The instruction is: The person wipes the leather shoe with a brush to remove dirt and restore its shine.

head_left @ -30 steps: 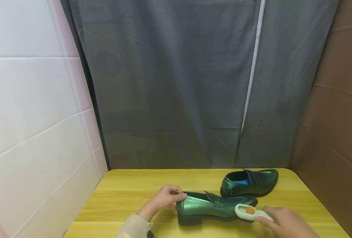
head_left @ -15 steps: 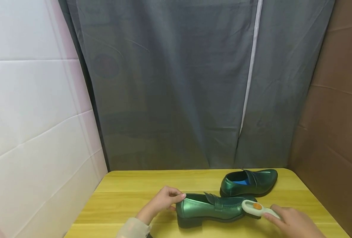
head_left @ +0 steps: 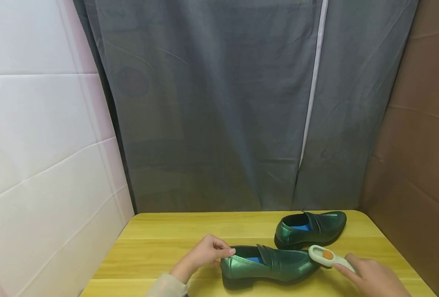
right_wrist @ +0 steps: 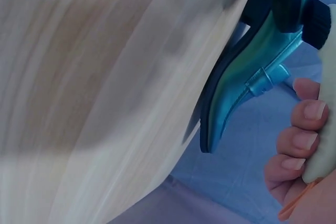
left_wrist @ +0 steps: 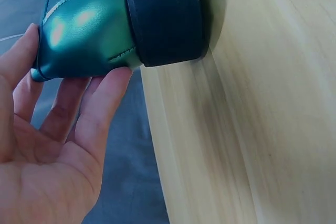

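My left hand (head_left: 207, 252) holds the heel end of a metallic green loafer (head_left: 269, 264), thumb at the opening's rim. In the left wrist view, fingers (left_wrist: 100, 106) lie against the back of the heel. The shoe lies on its sole, toe to the right, a blue insole showing inside. My right hand (head_left: 376, 274) grips the handle of a pale brush (head_left: 334, 259) with an orange button. Its dark bristles (right_wrist: 317, 23) meet the loafer's toe in the right wrist view.
A matching green loafer (head_left: 312, 229) stands just behind the held one, toe to the right. Both rest on a yellow wood-grain table (head_left: 160, 231). A grey curtain (head_left: 212, 123) hangs at the back, with a white panel (head_left: 48, 123) left and a brown one (head_left: 416, 123) right.
The brush has moved right along the shoe to its toe tip. The held loafer has turned, so more of its top and blue insole shows. The rear loafer has stayed put.
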### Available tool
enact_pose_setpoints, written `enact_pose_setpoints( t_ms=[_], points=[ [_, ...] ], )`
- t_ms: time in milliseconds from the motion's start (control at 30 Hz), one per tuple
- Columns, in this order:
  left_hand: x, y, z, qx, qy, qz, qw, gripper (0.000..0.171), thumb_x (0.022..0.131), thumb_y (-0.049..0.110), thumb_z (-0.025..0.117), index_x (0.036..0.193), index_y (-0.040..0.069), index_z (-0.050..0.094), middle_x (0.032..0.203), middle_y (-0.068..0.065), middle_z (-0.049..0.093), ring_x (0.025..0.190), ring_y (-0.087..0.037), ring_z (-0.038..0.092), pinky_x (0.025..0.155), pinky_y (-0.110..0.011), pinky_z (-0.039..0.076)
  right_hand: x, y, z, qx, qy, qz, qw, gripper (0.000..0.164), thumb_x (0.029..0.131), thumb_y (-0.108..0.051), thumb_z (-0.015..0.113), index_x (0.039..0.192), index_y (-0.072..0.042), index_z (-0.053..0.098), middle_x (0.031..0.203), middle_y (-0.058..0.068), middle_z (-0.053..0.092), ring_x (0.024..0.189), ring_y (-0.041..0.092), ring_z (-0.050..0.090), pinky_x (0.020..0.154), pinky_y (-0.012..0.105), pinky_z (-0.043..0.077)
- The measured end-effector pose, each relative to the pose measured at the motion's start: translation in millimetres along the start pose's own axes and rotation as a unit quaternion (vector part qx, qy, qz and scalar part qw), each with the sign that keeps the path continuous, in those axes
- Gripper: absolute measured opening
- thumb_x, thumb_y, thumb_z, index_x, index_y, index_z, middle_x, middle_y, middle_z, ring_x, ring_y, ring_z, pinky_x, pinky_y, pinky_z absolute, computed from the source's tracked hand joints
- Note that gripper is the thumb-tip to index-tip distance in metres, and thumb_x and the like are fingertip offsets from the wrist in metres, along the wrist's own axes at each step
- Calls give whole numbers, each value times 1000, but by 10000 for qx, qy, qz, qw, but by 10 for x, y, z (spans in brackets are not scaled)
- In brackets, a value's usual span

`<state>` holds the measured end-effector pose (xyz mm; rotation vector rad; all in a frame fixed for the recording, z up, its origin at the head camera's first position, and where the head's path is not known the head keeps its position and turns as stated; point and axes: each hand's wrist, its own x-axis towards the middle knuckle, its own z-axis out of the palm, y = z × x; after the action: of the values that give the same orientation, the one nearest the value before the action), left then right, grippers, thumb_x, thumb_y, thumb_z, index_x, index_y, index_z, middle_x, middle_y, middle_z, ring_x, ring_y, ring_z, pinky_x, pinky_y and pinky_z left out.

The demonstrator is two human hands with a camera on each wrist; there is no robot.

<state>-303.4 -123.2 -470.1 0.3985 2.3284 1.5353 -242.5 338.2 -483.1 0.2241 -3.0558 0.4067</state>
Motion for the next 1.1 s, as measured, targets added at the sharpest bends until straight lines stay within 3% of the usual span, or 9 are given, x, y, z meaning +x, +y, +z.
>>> enact_pose_setpoints(
  t_ms=[100, 333, 600, 867, 1100],
  points=[
    [-11, -10, 21, 76, 67, 19, 9999, 26, 90, 30, 77, 97, 6, 80, 94, 0, 74, 84, -12, 63, 76, -49, 62, -16, -10, 23, -36, 159, -187, 9997, 39, 96, -60, 57, 82, -24, 51, 62, -8, 40, 54, 8, 37, 55, 28, 30],
    [-50, -13, 56, 43, -55, 43, 10000, 23, 90, 29, 78, 100, 8, 81, 96, -2, 76, 86, -12, 67, 77, -48, 62, -8, -40, 68, 150, -152, -78, 9997, 41, 96, -62, 55, 85, -23, 54, 63, -7, 43, 55, 9, 39, 55, 29, 32],
    [-104, -20, 71, 140, -135, 182, 9996, 23, 90, 28, 78, 101, 8, 81, 95, -4, 79, 82, -7, 67, 72, -34, 60, -26, -69, 197, 219, -59, -457, 9987, 35, 98, -57, 56, 81, -26, 52, 62, -12, 39, 54, 3, 36, 53, 24, 29],
    [-114, -45, 78, 146, -133, 293, 9994, 21, 90, 26, 77, 100, 8, 81, 92, -3, 77, 73, -7, 59, 63, -30, 54, 6, -220, 256, 423, -592, -419, 9965, 40, 98, -62, 51, 82, -25, 50, 63, -10, 40, 55, 5, 38, 54, 26, 29],
    [-104, -50, 64, 115, -366, 381, 9985, 31, 92, 28, 75, 114, 6, 77, 112, -7, 76, 70, -5, 56, 60, -25, 49, 3, -329, 338, 772, -800, -833, 9903, 36, 101, -57, 48, 85, -26, 51, 64, -12, 42, 56, 3, 39, 54, 27, 30]
  ],
)
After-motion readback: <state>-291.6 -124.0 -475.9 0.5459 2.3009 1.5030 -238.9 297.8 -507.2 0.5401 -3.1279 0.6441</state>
